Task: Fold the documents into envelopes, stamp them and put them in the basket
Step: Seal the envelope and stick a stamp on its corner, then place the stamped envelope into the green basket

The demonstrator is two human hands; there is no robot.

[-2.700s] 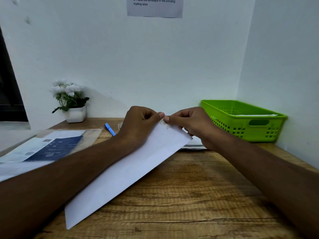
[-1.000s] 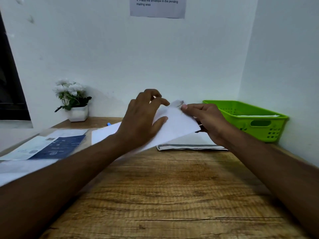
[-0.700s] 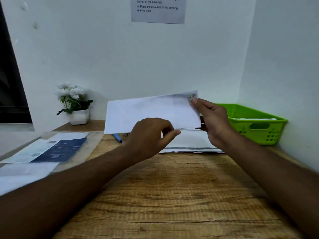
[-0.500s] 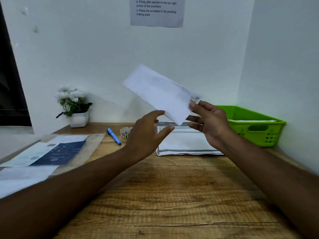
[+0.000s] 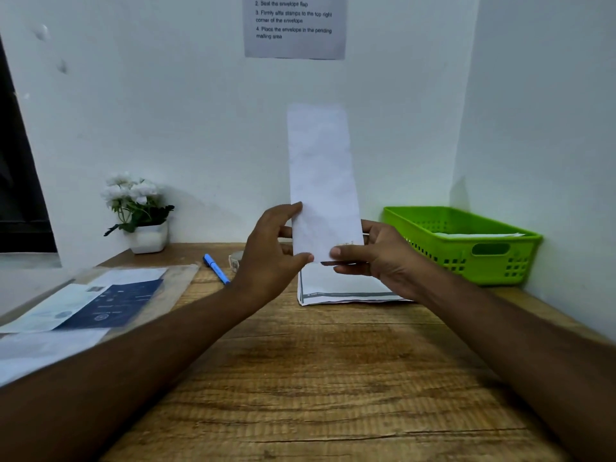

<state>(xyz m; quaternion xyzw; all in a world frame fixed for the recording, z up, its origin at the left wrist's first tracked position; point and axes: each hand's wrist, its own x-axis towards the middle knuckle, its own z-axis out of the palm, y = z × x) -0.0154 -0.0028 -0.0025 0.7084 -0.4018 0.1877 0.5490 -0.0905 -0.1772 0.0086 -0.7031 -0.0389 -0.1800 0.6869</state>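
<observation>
Right hand (image 5: 383,258) grip: narrow pinch on the bottom end of the envelope (image 5: 321,181), thumb on the near face at the lower right corner, other fingers behind and below. Left hand (image 5: 270,258) grip: also closed on it, thumb tip at the lower left corner, index finger lying up the left edge, the rest behind. Both hands hold the one envelope and nothing else.

The envelope stands on end in the air, long side roughly vertical, above the far middle of the desk (image 5: 316,378) and clear of it. A small mark (image 5: 346,243) by the right thumb is probably the stamp; too blurred to be sure.

Progress, as a judgement: this envelope looks filled, closed and stamped, so only the drop is left. The green basket (image 5: 443,258) sits in the far right corner of the desk, near the right hand, with white paper (image 5: 480,234) already lying in it, so at least one piece seems done. A stack of documents (image 5: 346,288) lies flat under the hands toward the far edge, so more rounds likely remain.

Farther out:
- A blue pen (image 5: 216,268) and a small unclear item (image 5: 236,258) just left of the hands.
- Loose papers (image 5: 100,305) along the left edge.
- A flower pot (image 5: 143,215) in the far left corner.
- A printed notice (image 5: 295,26) on the wall.
</observation>
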